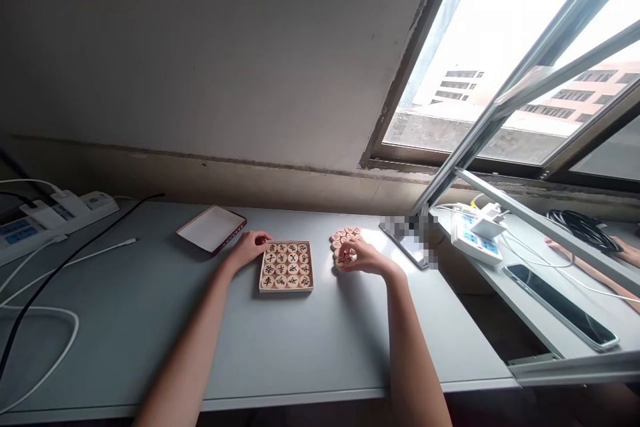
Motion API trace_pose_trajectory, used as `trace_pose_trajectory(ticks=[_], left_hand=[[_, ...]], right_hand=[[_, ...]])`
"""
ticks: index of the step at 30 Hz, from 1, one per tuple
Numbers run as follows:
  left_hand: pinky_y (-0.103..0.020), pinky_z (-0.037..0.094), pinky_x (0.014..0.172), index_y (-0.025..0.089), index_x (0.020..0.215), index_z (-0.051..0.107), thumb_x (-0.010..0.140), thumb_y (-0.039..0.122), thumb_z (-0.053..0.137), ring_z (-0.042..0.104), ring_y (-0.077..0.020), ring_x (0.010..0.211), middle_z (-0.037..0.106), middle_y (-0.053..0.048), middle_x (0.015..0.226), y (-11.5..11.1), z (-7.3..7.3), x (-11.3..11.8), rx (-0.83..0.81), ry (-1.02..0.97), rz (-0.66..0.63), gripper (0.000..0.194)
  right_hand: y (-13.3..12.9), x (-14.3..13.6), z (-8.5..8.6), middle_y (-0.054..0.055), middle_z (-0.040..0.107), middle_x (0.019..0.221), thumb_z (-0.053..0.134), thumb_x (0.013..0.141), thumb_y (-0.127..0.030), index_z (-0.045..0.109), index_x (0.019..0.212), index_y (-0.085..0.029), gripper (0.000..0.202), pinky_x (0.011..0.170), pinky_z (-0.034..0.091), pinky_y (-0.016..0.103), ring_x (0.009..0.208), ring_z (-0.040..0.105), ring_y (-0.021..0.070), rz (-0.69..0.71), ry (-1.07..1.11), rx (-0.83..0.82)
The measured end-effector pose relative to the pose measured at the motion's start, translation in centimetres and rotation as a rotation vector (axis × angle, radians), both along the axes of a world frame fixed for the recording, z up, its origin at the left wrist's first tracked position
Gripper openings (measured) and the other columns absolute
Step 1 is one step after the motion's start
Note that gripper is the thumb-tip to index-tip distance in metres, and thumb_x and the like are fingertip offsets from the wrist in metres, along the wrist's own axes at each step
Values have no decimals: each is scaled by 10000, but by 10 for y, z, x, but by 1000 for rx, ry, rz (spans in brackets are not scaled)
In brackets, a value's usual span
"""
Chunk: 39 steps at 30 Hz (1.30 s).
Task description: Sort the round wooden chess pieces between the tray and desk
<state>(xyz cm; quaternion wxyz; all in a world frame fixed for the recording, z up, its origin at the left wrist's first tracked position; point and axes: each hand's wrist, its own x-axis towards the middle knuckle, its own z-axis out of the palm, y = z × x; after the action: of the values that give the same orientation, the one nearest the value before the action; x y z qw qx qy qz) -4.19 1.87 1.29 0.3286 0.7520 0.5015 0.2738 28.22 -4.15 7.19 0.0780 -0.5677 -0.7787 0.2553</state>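
One shallow tray [286, 288] sits between the two hands and holds sixteen round wooden game discs in a four-by-four grid. A loose cluster of discs [345, 236] lies directly beyond the right hand; its exact count cannot be determined. One lid [211, 228] with a dark red rim lies just beyond the left hand.

The left hand [249, 249] rests at the tray's far-left corner, fingers curled loosely and touching the tray edge. The right hand [364, 257] has its fingertips drawn together, pinching one disc [346, 257] at the near edge of the cluster.
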Motion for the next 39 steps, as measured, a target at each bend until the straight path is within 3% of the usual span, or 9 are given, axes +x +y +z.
trace_pose_trajectory(ticks=[4, 11, 19, 28, 34, 39], left_hand=[[-259, 410, 627, 134, 822, 666, 700, 309, 487, 576, -184, 713, 658, -53, 749, -1, 0, 2, 6, 26, 17, 278], [-254, 404, 618, 134, 817, 663, 695, 284, 482, 567, -172, 684, 640, -42, 718, 0, -2, 2, 20, 22, 25, 265], [-259, 422, 656, 143, 826, 677, 715, 297, 501, 590, -185, 730, 673, -57, 775, 0, -3, 3, 36, 18, 30, 258], [-273, 439, 723, 147, 848, 687, 719, 301, 503, 597, -198, 781, 690, -67, 833, -1, -1, 3, 29, 22, 21, 272], [-279, 439, 724, 146, 854, 688, 720, 311, 505, 597, -200, 779, 690, -67, 825, 1, -2, 3, 11, 35, 19, 281], [-274, 431, 715, 145, 845, 683, 717, 305, 500, 591, -195, 766, 683, -63, 815, 1, -1, 3, 25, 27, 18, 275]], right_hand=[[1, 11, -9, 7, 612, 804, 664, 614, -205, 586, 828, -201, 228, 595, 389, 232, 698, 532, 143, -132, 32, -88], [8, 7, -17, -5, 614, 758, 637, 615, -162, 621, 828, -204, 218, 563, 376, 209, 670, 535, 120, -66, 105, -101], [6, 9, -15, -1, 610, 727, 650, 649, -291, 601, 770, -191, 164, 529, 392, 223, 641, 538, 128, -89, 209, -138], [8, 9, -16, -5, 599, 649, 640, 655, -307, 533, 663, -179, 167, 519, 375, 226, 597, 523, 122, -123, 178, -98], [7, -1, -14, -7, 569, 736, 660, 635, -285, 518, 750, -195, 204, 521, 358, 216, 637, 496, 118, -80, 166, -125], [6, 4, -17, -14, 532, 718, 637, 656, -243, 478, 749, -197, 190, 528, 352, 214, 638, 471, 114, -152, 121, -85]])
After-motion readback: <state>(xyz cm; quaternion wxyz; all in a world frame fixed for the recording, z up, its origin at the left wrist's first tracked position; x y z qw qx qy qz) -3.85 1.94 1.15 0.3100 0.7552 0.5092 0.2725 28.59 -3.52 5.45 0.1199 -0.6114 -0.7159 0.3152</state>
